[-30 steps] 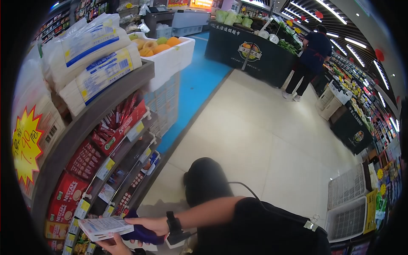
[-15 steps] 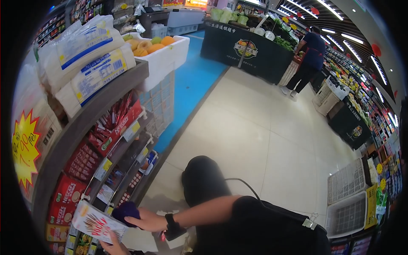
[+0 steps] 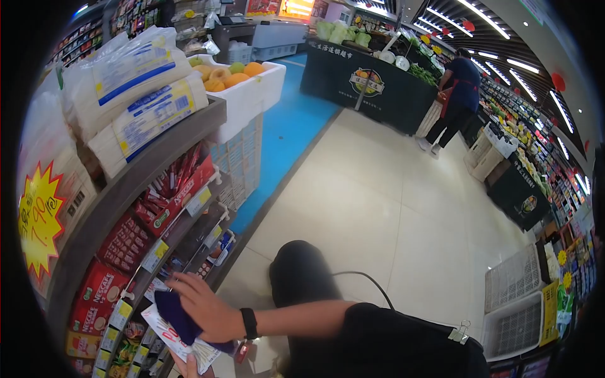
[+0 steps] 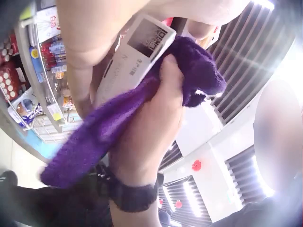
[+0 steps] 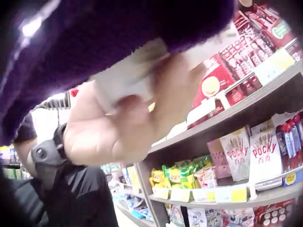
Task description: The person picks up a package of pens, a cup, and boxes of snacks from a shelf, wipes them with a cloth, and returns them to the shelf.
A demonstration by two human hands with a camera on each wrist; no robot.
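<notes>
The right hand (image 3: 217, 314) has swung up over the snack box (image 3: 163, 332), bringing the purple cloth (image 3: 169, 310) across its face! Its thumb clamps the cloth, the other fingers stretched towards ten o'clock. The left hand (image 3: 189, 366) grips the box from six o'clock in the head view, low beside the shelf (image 3: 161, 267); red coffee boxes (image 3: 98, 291) sit at ten.

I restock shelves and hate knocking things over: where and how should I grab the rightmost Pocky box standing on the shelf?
Probably by its top edge, from the open front, thumb on the face: the box stands upright, its top clear below the upper shelf, with neighbours close on both sides.
</notes>
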